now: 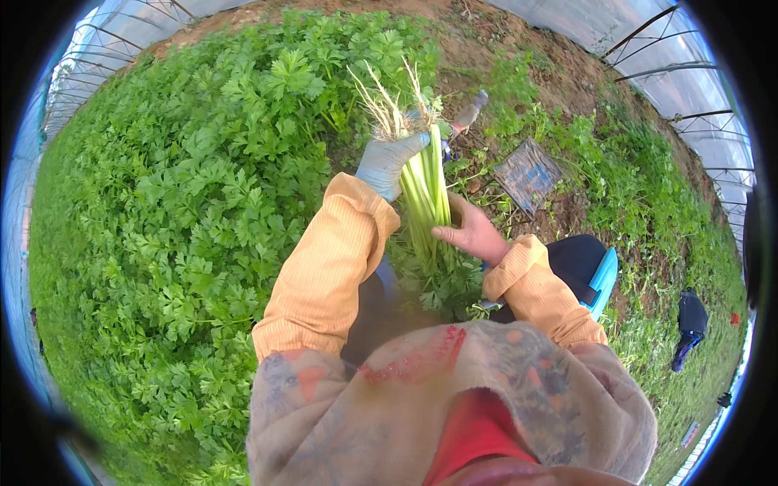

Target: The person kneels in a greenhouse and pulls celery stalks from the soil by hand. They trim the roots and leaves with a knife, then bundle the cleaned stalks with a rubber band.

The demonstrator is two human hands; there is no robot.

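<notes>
A bunch of celery [422, 194] is held roots up in front of me, its pale green stalks running down to leaves near my lap. My left hand [389, 163], in a grey-blue glove, is closed around the stalks just under the stringy, soil-flecked roots [389, 115]. Lower on the bunch, my bare right hand [471, 231] grips the right side of the stalks, thumb across the front and fingers mostly hidden behind. The leafy ends [447, 282] hang above my lap.
Dense celery plants [200, 200] fill the left side. A weathered flat board [529, 175] lies on soil at right, with an unclear greyish object [471, 113] beyond the roots. A light-blue plastic item [602, 284] is beside my leg. Plastic greenhouse walls [674, 79] curve around.
</notes>
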